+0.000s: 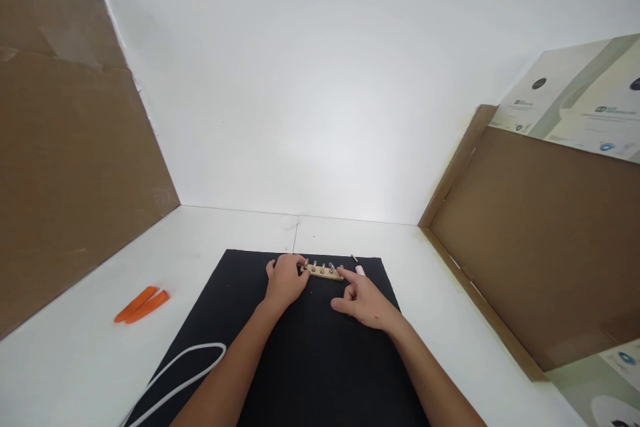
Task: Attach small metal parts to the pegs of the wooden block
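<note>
A narrow light-wood strip (325,273) lies near the far edge of the black mat, with several small shiny metal or clear pieces standing in a row along it. At its left end, the thumb and index finger of my left hand (286,279) are closed around the strip's end or the first piece; the exact contact is too small to tell. My right hand (367,300) reaches in from the right with its index finger stretched to the strip's right end. Its thumb points out and the other fingers curl loosely, holding nothing. Just behind it lies a screwdriver (360,270) with a pink handle.
The black mat (320,360) covers the middle of the white table (450,340). Two orange pieces (143,305) lie at the left. A white cable (185,383) loops beside my left forearm. Cardboard panels (75,167) flank both sides, and a white wall (310,93) stands behind.
</note>
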The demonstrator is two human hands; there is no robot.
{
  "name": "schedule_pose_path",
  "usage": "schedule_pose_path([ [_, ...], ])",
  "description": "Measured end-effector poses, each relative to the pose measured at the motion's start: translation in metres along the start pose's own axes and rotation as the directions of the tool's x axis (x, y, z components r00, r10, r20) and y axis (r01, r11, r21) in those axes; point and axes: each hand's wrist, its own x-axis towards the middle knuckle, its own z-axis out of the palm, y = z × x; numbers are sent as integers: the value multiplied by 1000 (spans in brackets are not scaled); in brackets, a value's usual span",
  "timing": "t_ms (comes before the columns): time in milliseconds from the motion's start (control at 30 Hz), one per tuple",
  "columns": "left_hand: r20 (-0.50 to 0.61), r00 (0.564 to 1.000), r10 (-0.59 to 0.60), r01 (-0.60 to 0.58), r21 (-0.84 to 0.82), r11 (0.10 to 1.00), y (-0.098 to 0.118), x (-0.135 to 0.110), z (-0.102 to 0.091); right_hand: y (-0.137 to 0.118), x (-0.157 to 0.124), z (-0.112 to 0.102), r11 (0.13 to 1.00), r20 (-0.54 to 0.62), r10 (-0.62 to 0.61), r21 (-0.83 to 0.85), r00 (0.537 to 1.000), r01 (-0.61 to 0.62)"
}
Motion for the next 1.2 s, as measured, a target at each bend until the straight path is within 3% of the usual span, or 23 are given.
schedule_pose_path([
  [400, -4, 1000, 12, -12, -20, 1000, -2, 0, 0, 2, 2, -4, 998, 55, -27, 57, 998, 24],
  [500, -3, 1000, 19, -19, -24, 1000, -2, 1, 0, 7, 5, -17, 998, -156, -54, -39, 986, 48],
  [567, 3, 1000, 23, -23, -27, 999, -3, 1, 1, 14, 9, -27, 981, -369, -88, -194, 925, 16],
  [633, 7, 1000, 25, -25, -30, 999, -4, 2, 1, 21, 12, -35, 942, -496, -107, -328, 862, -72],
  [733, 11, 1000, 28, -27, -34, 999, -4, 2, 0, 30, 15, -39, 904, -552, -71, -387, 831, -180],
  [900, 13, 999, 31, -31, -40, 999, -5, 3, 0, 41, 18, -37, 896, -509, 14, -376, 861, -236],
  [1033, 13, 1000, 27, -26, -48, 998, -7, 4, 0, 43, 22, -39, 957, -536, 58, -211, 842, -200],
  [1133, 14, 1000, 21, -20, -57, 998, -8, 5, 1, 37, 24, -42, 984, -498, 149, 158, 854, -80],
  [1200, 17, 1000, 21, -20, -63, 998, -9, 5, 1, 32, 24, -43, 908, -427, 187, 418, 885, 10],
])
